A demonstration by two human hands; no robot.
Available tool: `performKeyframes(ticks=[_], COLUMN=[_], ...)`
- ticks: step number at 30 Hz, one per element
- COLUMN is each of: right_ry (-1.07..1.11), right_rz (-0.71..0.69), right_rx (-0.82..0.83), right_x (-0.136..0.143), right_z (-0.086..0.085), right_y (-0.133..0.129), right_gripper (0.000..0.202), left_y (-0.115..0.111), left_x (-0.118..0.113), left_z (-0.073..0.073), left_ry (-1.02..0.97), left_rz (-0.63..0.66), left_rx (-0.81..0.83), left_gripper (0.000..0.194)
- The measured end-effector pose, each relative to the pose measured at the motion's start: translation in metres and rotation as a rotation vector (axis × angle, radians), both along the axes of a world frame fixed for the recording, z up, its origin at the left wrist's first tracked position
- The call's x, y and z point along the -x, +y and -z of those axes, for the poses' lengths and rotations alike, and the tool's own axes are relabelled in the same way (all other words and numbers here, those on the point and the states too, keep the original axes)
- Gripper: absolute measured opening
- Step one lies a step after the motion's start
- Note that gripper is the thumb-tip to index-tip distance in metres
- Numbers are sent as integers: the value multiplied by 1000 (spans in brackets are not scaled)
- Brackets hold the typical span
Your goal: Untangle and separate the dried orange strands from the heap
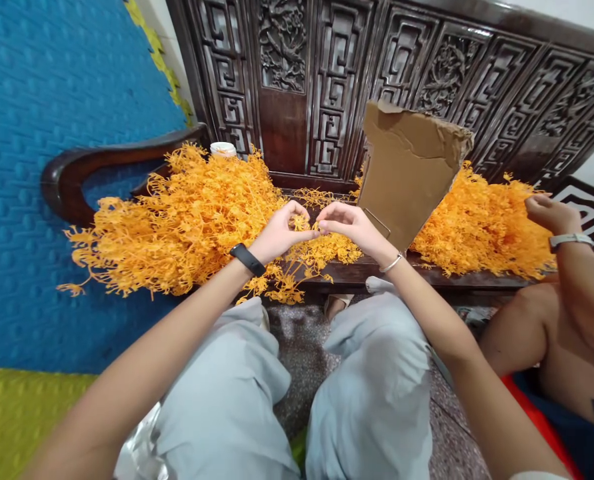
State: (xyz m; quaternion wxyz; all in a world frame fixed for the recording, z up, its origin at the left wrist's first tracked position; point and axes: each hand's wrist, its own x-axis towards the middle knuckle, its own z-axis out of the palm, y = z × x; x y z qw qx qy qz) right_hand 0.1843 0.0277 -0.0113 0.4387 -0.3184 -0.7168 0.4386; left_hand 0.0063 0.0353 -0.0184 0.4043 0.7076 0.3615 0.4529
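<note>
My left hand (287, 230), below a dark wristband, has its fingers curled and its thumb against a small orange plastic piece. My right hand (347, 225), with a bracelet at the wrist, pinches at the same spot, and its fingertips nearly meet those of the left. The small orange piece (299, 223) shows between the two hands. A large heap of orange branching plastic pieces (201, 220) lies to the left. Smaller orange pieces (329, 248) are spread below the hands on the dark wooden bench (361, 272).
Upright cardboard (409, 173) stands right of my hands, beside a second orange heap (481, 227). At far right is another person's raised hand (551, 212). A white container (223, 149) sits behind the left heap. The carved backrest (284, 127) rises behind.
</note>
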Motion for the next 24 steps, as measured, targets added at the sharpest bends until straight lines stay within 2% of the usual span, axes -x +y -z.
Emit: performKeyframes(ticks=[3, 9, 14, 18, 24], right_ry=[23, 142, 96, 65, 3], right_rz=[13, 8, -22, -24, 14], right_rx=[15, -77, -126, -155, -176], right_x=[1, -3, -5, -4, -2], right_z=[2, 1, -1, -1, 0], right_y=[2, 4, 5, 4, 4], right_gripper=[17, 26, 24, 22, 20], left_y=[-5, -10, -4, 1, 0], left_x=[-3, -10, -11, -9, -13], left_z=[-4, -3, 4, 4, 5], left_ry=[37, -109, -137, -127, -194], left_rz=[7, 4, 149, 145, 181], left_rx=[37, 238, 136, 161, 235], left_gripper=[39, 30, 26, 19, 23])
